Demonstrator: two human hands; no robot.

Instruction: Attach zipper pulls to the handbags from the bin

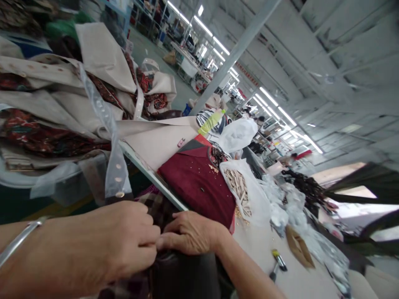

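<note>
My left hand and my right hand meet at the bottom middle of the view, fingers curled and pinched together on a dark plaid garment. A silver bangle sits on my left wrist. What the fingertips pinch is hidden between the two hands. A clear plastic strip with snap buttons hangs just above my left hand. A dark red cloth lies on the table right behind my right hand.
Beige and red-patterned garments are piled at the left. A clear bag of pale pegs, a white bag, a small yellow-tipped tool and brown paper lie on the table. A factory hall stretches behind.
</note>
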